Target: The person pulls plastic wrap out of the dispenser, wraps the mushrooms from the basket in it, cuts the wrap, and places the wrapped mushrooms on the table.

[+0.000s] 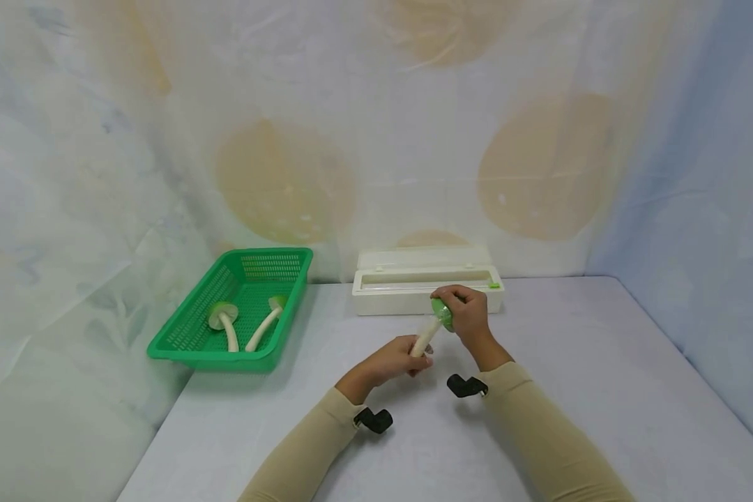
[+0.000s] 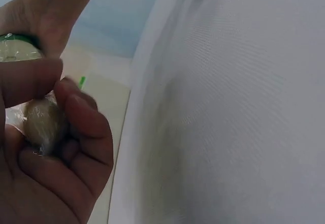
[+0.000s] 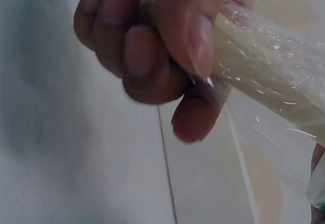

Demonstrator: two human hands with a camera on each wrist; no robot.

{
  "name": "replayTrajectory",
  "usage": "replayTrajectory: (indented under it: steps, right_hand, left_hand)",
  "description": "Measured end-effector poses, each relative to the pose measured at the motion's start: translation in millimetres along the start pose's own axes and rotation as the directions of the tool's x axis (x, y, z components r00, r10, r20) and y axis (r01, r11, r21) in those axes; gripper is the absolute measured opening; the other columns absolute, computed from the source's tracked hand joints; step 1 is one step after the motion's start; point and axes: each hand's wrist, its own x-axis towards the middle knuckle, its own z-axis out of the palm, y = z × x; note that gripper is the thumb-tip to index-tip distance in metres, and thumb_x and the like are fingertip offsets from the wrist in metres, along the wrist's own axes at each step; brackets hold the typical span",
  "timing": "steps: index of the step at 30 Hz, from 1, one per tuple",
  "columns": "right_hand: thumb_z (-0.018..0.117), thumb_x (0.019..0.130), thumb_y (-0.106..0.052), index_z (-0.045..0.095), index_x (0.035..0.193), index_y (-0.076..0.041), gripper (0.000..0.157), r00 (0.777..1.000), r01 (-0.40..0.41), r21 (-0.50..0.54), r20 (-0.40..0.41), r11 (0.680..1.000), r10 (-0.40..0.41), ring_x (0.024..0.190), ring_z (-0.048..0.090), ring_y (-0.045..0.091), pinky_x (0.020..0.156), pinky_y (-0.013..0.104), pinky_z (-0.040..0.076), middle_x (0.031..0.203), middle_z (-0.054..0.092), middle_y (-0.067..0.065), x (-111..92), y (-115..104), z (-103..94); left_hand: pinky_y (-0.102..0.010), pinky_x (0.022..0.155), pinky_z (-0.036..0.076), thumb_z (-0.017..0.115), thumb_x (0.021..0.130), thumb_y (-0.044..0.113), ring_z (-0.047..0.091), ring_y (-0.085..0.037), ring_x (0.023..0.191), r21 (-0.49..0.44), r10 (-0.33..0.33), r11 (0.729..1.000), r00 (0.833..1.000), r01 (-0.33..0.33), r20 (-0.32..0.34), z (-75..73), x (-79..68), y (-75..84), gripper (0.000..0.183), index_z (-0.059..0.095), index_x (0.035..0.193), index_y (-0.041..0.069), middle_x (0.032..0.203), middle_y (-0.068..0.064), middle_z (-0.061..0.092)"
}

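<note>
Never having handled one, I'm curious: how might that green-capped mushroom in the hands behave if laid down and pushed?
The mushroom is probably stiff, its stem looking straight. The shiny film around the stem may be slippery. It might roll unevenly, the cap being wider.

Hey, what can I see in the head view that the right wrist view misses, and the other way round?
Only the head view shows the green basket, the two mushrooms inside it, and the tan sleeves.

Only the right wrist view shows the thumbnail of the left hand up close, and clearly the loose clear film below the stem.

Both show the left hand holding that stem, and the patterned backdrop.
</note>
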Motion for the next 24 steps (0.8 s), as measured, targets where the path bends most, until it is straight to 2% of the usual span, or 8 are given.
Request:
replayTrajectory:
  steps: [4, 8, 10, 12, 15, 18, 21, 24]
  right_hand:
    - [0.059, 0.095, -0.003, 0.069, 0.096, 0.014, 0.019, 0.996, -0.038, -0.006, 0.085, 0.999, 0.038, 0.095, 0.066, 0.02, 0.075, 0.024, 0.052, 0.104, 0.069, 0.024, -1.9, -5.1, 2.7]
    - [0.054, 0.095, 0.004, 0.067, 0.11, 0.013, 0.022, 0.98, -0.122, -0.009, 0.157, 0.993, 0.121, 0.122, 0.054, 0.024, 0.088, 0.019, 0.046, 0.129, 0.059, 0.019, -2.5, -3.9, 0.0]
    - [0.053, 0.095, 0.003, 0.066, 0.114, 0.011, 0.024, 0.976, -0.142, 0.003, 0.165, 0.99, 0.14, 0.124, 0.053, 0.022, 0.091, 0.019, 0.044, 0.128, 0.06, 0.017, -0.6, 6.3, -1.7]
    - [0.053, 0.097, 0.0, 0.066, 0.113, 0.011, 0.024, 0.975, -0.152, 0.026, 0.17, 0.988, 0.146, 0.113, 0.061, 0.021, 0.088, 0.022, 0.048, 0.117, 0.066, 0.017, -0.3, 12.1, -2.1]
    - [0.06, 0.097, -0.009, 0.067, 0.111, 0.01, 0.025, 0.973, -0.144, 0.005, 0.182, 0.989, 0.141, 0.102, 0.065, 0.017, 0.081, 0.024, 0.051, 0.109, 0.07, 0.014, -2.9, 14.5, -0.5]
    - [0.068, 0.093, -0.016, 0.07, 0.107, 0.008, 0.028, 0.973, -0.133, -0.018, 0.189, 0.991, 0.134, 0.114, 0.059, 0.016, 0.088, 0.021, 0.047, 0.12, 0.066, 0.009, -6.2, 15.6, 2.9]
    - [0.071, 0.091, -0.022, 0.071, 0.106, 0.005, 0.031, 0.977, -0.137, -0.052, 0.16, 0.989, 0.143, 0.122, 0.054, 0.019, 0.092, 0.021, 0.044, 0.127, 0.063, 0.007, -8.4, 15.7, 8.8]
    - [0.069, 0.092, -0.029, 0.075, 0.1, 0.001, 0.031, 0.982, -0.176, -0.085, 0.056, 0.981, 0.181, 0.115, 0.058, 0.022, 0.086, 0.024, 0.048, 0.116, 0.068, 0.009, -9.2, 17.1, 15.1]
  left_hand:
    - [-0.033, 0.069, 0.054, 0.058, 0.095, 0.004, 0.061, -0.018, 0.077, 0.014, 0.015, 1.0, 1.0, -0.014, -0.013, 0.5, 0.8, -2.9, 0.029, 0.054, 0.121, -0.008, 0.09, -0.009, 0.065]
    - [-0.029, 0.066, 0.048, 0.058, 0.093, 0.002, 0.056, -0.016, 0.075, 0.151, 0.029, 0.988, 0.997, -0.018, -0.071, 3.5, 1.2, -3.0, 0.024, 0.057, 0.116, -0.004, 0.088, -0.006, 0.062]
    - [-0.028, 0.063, 0.043, 0.061, 0.092, 0.007, 0.051, -0.014, 0.073, 0.234, 0.035, 0.972, 0.996, -0.014, -0.087, 5.9, 1.5, -2.5, 0.019, 0.059, 0.109, 0.001, 0.085, -0.003, 0.059]
    - [-0.028, 0.061, 0.042, 0.067, 0.089, 0.012, 0.049, -0.013, 0.071, 0.311, 0.043, 0.95, 0.994, -0.009, -0.103, 7.7, 2.3, -2.4, 0.015, 0.06, 0.101, 0.006, 0.082, -0.001, 0.057]
    - [-0.027, 0.056, 0.042, 0.077, 0.083, 0.022, 0.05, -0.012, 0.065, 0.394, 0.054, 0.919, 0.985, 0.015, -0.165, 9.3, 4.6, -4.3, 0.023, 0.058, 0.089, 0.011, 0.075, 0.001, 0.056]
    - [-0.028, 0.051, 0.04, 0.084, 0.077, 0.03, 0.048, -0.011, 0.059, 0.446, 0.046, 0.892, 0.966, 0.075, -0.254, 10.6, 6.9, -7.0, 0.031, 0.057, 0.079, 0.013, 0.067, 0.002, 0.054]
    - [-0.028, 0.049, 0.038, 0.082, 0.078, 0.038, 0.046, -0.011, 0.055, 0.449, 0.027, 0.885, 0.948, 0.124, -0.317, 11.5, 8.3, -8.8, 0.035, 0.058, 0.073, 0.014, 0.062, 0.003, 0.051]
    - [-0.027, 0.048, 0.037, 0.078, 0.081, 0.04, 0.045, -0.011, 0.054, 0.427, 0.02, 0.892, 0.933, 0.145, -0.359, 12.0, 9.2, -9.5, 0.033, 0.06, 0.071, 0.013, 0.06, 0.004, 0.05]
